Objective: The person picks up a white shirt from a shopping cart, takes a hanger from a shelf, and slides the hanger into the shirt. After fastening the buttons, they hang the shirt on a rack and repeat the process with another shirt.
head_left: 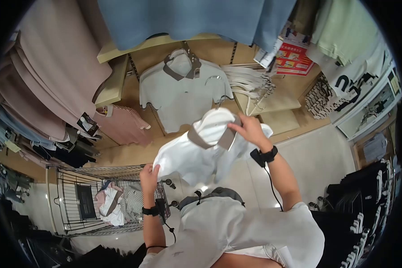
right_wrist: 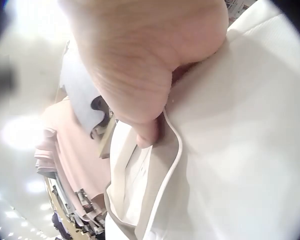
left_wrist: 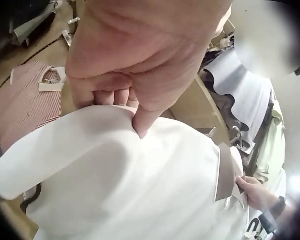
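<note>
A white polo shirt with a taupe collar (head_left: 201,152) is held up in front of the body between both hands. My left hand (head_left: 148,178) pinches the shirt's left shoulder or sleeve edge, thumb on the near side, as the left wrist view shows with the white cloth (left_wrist: 140,175) hanging below the fingers. At the collar, my right hand (head_left: 253,131) grips the taupe collar (right_wrist: 165,165) with the thumb over it. Behind the held shirt, a similar grey-white polo (head_left: 183,98) with a brown collar hangs on the display.
Bunched clothes (head_left: 116,203) lie in a wire cart (head_left: 71,176) at lower left. White hangers (head_left: 250,82) are stacked on a shelf (head_left: 281,102). Pink garments (head_left: 62,58) hang at left, a blue garment (head_left: 196,22) above, and dark clothes (head_left: 357,192) at right.
</note>
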A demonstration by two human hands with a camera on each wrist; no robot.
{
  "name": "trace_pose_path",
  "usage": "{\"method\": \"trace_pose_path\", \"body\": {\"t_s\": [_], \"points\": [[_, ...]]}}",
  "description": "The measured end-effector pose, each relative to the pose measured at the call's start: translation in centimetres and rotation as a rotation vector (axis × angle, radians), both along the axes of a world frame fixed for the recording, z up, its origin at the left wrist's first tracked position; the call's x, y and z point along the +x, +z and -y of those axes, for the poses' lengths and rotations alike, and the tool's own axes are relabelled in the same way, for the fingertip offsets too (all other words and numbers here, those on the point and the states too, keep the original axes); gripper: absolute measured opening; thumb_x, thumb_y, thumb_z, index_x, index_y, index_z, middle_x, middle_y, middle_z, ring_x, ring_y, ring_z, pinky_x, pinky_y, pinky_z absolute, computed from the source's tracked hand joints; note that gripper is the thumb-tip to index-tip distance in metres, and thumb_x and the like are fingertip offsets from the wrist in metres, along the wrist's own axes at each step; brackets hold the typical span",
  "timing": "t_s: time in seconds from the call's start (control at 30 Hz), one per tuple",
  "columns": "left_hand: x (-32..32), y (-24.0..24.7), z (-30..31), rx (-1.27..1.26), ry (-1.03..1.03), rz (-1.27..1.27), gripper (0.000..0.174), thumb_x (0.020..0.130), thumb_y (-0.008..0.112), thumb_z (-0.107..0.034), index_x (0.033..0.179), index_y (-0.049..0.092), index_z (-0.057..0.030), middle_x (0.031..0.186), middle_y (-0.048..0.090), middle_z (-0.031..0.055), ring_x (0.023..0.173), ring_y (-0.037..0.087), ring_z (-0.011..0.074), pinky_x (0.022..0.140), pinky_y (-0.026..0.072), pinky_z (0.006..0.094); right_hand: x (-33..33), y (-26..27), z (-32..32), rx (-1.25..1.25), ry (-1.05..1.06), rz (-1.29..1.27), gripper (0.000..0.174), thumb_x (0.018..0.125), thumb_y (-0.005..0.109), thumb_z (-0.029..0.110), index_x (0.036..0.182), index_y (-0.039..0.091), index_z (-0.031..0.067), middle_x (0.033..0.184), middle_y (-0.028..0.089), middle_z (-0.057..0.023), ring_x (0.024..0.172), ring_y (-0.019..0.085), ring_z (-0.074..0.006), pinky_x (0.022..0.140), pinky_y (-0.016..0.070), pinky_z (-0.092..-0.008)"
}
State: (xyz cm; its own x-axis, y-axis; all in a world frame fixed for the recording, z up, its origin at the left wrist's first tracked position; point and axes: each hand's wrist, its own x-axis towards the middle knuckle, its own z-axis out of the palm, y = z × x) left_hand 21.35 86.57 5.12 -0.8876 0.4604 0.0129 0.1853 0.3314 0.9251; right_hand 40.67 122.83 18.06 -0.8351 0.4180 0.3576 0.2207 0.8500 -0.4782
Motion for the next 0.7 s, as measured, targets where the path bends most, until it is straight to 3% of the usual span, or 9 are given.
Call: {"method": "trace_pose_path", "body": {"t_s": [0.1, 0.17, 0.23, 0.4, 0.7], "points": [[1.5, -2.5, 0.3, 0.011, 0.182, 0.022, 0.018, 0.088, 0.066, -0.012, 0.092, 0.063, 0.0062, 0.072, 0.067, 0.0104, 0.064, 0.061, 0.0119, 0.06, 0.0472, 0.0259, -4.1, -0.9, -4.9, -0.029, -0.042, 0.044, 0.048, 0.084, 0.067, 0.05, 0.085, 0.057, 0.0034, 0.062, 0.058, -0.0163, 0.061, 0.06, -0.0372, 0.055, 0.0454, -0.0434], [2.9, -3.1, 0.6, -0.044, 0.247, -0.063, 0.018, 0.089, 0.065, -0.011, 0.092, 0.063, 0.0063, 0.07, 0.067, 0.0097, 0.063, 0.061, 0.0123, 0.059, 0.0471, 0.0259, -6.6, -1.6, -7.5, -0.037, -0.007, -0.061, 0.047, 0.085, 0.066, 0.049, 0.088, 0.058, 0.0034, 0.062, 0.059, -0.0157, 0.061, 0.06, -0.0373, 0.055, 0.0455, -0.0433], [4.1, -5.0, 1.1, 0.0, 0.286, 0.153, 0.017, 0.089, 0.063, -0.011, 0.092, 0.063, 0.0053, 0.071, 0.067, 0.0086, 0.062, 0.061, 0.0127, 0.059, 0.0469, 0.0262, -9.4, -1.2, -9.4, -0.014, -0.02, -0.07, 0.048, 0.085, 0.065, 0.051, 0.091, 0.058, 0.0035, 0.062, 0.059, -0.0153, 0.06, 0.059, -0.0369, 0.055, 0.0454, -0.0432], [7.9, -7.9, 0.3, 0.057, 0.315, 0.389, 0.019, 0.092, 0.06, -0.015, 0.092, 0.063, 0.0037, 0.076, 0.069, 0.0086, 0.064, 0.064, 0.0138, 0.06, 0.0495, 0.0273, -16.7, -0.7, -13.3, 0.116, -0.074, -0.084, 0.051, 0.086, 0.061, 0.054, 0.092, 0.057, 0.004, 0.066, 0.062, -0.0165, 0.066, 0.063, -0.0376, 0.058, 0.0479, -0.0447], [12.4, -5.4, -3.2, 0.012, 0.531, 0.366, 0.019, 0.092, 0.06, -0.015, 0.094, 0.064, 0.0043, 0.077, 0.069, 0.0093, 0.066, 0.064, 0.0132, 0.062, 0.0505, 0.0272, -26.4, -3.6, -17.9, 0.215, 0.104, -0.056, 0.063, 0.085, 0.059, 0.059, 0.11, 0.06, 0.0017, 0.08, 0.067, -0.0212, 0.078, 0.065, -0.0406, 0.067, 0.0508, -0.0472]]}}
